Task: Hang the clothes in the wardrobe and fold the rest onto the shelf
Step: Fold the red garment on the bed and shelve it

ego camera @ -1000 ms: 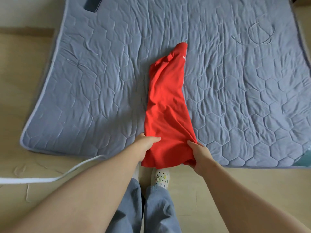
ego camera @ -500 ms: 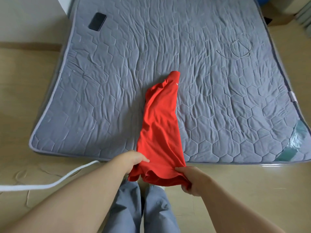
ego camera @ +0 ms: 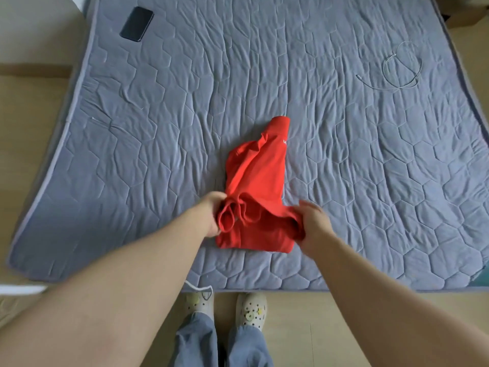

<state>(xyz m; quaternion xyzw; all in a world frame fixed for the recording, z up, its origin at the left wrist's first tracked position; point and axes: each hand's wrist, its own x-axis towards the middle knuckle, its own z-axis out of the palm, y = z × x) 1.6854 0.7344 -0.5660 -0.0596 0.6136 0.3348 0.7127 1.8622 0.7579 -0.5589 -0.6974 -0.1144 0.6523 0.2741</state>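
Observation:
A red shirt (ego camera: 258, 181) lies on the grey quilted mattress (ego camera: 158, 144), folded narrow, with its near end doubled up over itself. My left hand (ego camera: 211, 215) grips the bunched hem at the fold's left side. My right hand (ego camera: 313, 223) holds the fold's right side, fingers curled into the cloth. The shirt's far end points away from me with small white lettering on it.
A dark phone (ego camera: 136, 23) lies at the mattress's far left corner. A thin coiled cable (ego camera: 397, 67) rests at the far right. A white cord (ego camera: 198, 287) trails on the wooden floor by my slippered feet (ego camera: 225, 308), which stand at the mattress's near edge.
Both hands lifted the shirt's near end off the mattress edge and carried it forward, doubling it over the shirt's middle. The shirt now looks shorter.

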